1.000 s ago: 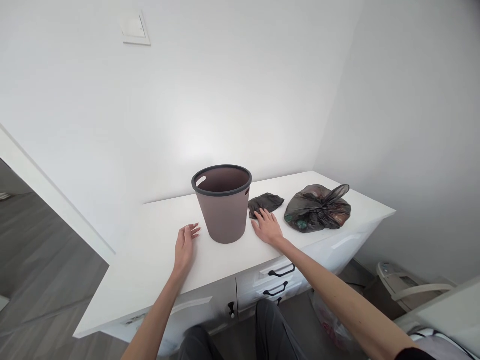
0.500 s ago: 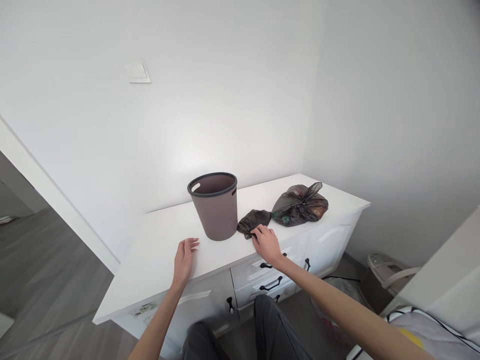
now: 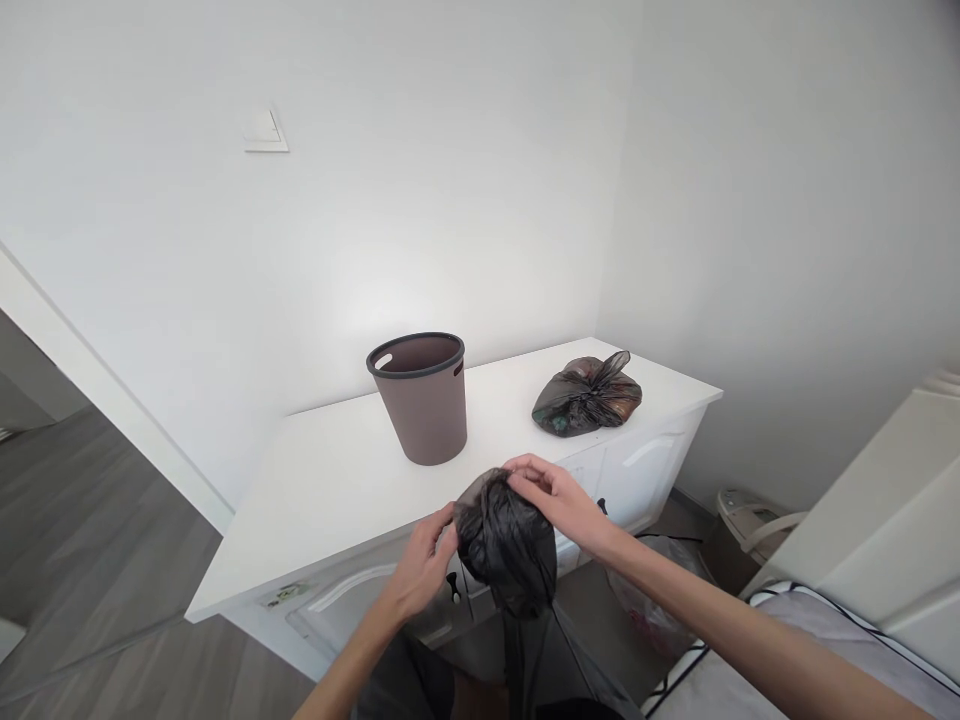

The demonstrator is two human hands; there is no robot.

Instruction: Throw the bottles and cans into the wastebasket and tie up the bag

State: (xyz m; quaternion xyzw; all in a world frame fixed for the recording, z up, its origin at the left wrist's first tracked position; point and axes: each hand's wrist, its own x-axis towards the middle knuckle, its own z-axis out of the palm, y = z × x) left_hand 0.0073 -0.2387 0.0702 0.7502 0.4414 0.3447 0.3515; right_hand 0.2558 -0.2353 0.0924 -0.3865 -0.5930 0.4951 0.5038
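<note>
White cabinet (image 3: pixel 322 490) with illegible sticker (image 3: pixel 286 595), black bag (image 3: pixel 506 545) in 2 hands (image 3: pixel 426 565) (image 3: pixel 559 500)

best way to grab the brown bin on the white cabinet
I'd grip the brown bin by its two handle slots, coming from left and right at once: it stands open end up, with the slots on opposite sides just below the dark rim.

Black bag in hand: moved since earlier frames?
Yes: black bag has come up off the white cabinet top, toward the camera, past its front edge.
</note>
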